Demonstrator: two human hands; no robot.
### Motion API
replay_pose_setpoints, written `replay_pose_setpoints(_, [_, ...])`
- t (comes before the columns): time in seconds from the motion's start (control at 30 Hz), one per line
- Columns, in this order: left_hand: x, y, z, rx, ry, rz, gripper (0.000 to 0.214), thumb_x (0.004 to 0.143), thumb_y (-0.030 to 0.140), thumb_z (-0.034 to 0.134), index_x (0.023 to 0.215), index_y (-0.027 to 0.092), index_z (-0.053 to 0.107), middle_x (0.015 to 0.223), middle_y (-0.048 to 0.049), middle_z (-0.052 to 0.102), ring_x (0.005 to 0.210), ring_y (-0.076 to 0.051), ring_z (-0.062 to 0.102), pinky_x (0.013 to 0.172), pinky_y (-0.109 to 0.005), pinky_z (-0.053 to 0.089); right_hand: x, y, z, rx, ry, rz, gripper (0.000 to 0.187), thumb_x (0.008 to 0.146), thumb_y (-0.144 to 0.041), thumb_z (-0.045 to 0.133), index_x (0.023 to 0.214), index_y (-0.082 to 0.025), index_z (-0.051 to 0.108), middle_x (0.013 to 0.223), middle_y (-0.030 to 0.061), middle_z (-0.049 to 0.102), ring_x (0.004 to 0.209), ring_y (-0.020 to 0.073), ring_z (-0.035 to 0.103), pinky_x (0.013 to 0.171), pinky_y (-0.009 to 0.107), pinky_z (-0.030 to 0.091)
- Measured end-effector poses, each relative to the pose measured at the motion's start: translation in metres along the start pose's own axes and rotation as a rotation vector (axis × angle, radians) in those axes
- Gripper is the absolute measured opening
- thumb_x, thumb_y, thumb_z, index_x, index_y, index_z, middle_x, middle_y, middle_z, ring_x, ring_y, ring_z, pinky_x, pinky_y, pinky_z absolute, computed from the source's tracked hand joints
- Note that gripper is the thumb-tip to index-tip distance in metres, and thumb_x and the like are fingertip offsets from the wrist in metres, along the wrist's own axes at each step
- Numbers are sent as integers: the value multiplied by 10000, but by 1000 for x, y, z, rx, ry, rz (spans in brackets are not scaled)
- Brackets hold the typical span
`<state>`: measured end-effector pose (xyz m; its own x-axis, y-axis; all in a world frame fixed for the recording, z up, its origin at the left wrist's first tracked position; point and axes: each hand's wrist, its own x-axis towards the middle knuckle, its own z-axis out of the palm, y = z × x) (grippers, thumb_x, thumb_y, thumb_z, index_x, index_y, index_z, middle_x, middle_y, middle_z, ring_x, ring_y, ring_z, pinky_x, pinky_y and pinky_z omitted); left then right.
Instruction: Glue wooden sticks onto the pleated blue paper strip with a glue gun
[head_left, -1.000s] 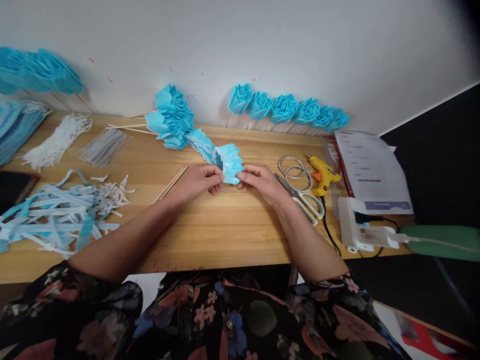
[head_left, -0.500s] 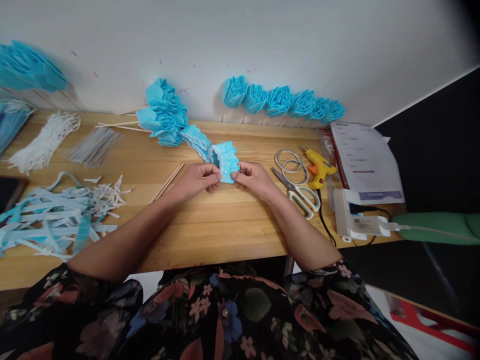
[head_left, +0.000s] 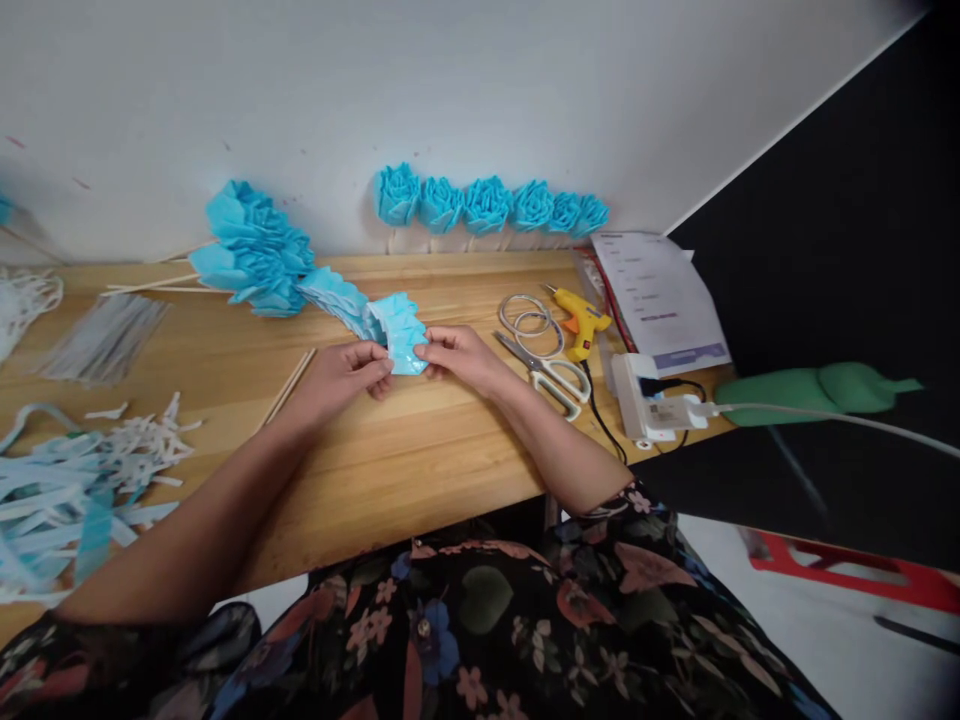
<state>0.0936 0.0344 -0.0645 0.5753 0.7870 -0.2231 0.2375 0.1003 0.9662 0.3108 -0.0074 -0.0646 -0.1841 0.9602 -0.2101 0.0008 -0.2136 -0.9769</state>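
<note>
A light-blue strip with a petal-shaped edge (head_left: 403, 325), seemingly crepe paper, is bent round in front of me over the table. At its lower left edge, my left hand (head_left: 349, 378) is closed in a pinch on it. Opposite, my right hand (head_left: 463, 358) pinches the lower right corner between thumb and fingers. Just behind the strip lies a stack of blue scalloped pieces (head_left: 335, 297). That stack touches a bunch of blue paper flowers (head_left: 255, 250) on thin wooden sticks. Two bare sticks (head_left: 289, 388) lie beside my left wrist.
Scissors (head_left: 551, 378), wire rings (head_left: 531, 325) and a yellow glue gun (head_left: 581, 322) lie right of my hands. Beyond are a white power strip (head_left: 634, 400), a printed sheet (head_left: 652, 300) and a green bottle (head_left: 810, 393). Several blue flowers (head_left: 487, 205) line the wall; paper scraps (head_left: 67, 500) lie left.
The whole view has swung to the right, so everything appears further left. Both hands keep their pinch on the petal strip, with little other visible change.
</note>
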Motion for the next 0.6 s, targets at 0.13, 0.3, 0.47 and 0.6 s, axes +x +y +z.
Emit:
replay_pose_setpoints(0.13, [0,0,0,-6,-11,7,348,729,520,748,741,185,654,661,-7,687,595,-146,628,638,-280,515,1,2,-2,9,4,-18,323,749,-470,815,750,-183,667,657,-23,647,615,98,602,564,208,471])
replay_pose_setpoints(0.3, [-1,1,0,-17,-15,-2,351,728,512,748,757,175,652,669,-11,684,592,-138,627,638,-275,515,0,1,-4,2,-8,-20,299,761,-449,790,731,-180,664,656,-20,646,608,94,603,581,212,473])
replay_pose_setpoints(0.47, [-2,2,-1,-35,-37,20,324,748,483,740,756,172,652,662,-6,671,599,-134,626,636,-267,522,-2,-2,-4,-6,3,-15,369,751,-519,827,725,-176,692,645,-6,654,611,112,609,585,226,486])
replay_pose_setpoints(0.6, [-2,0,-1,-37,-60,50,309,769,464,745,766,165,669,682,-12,678,609,-127,620,641,-260,518,-2,-2,-2,68,71,-14,502,776,-677,776,770,-178,714,729,25,680,672,146,634,602,263,523])
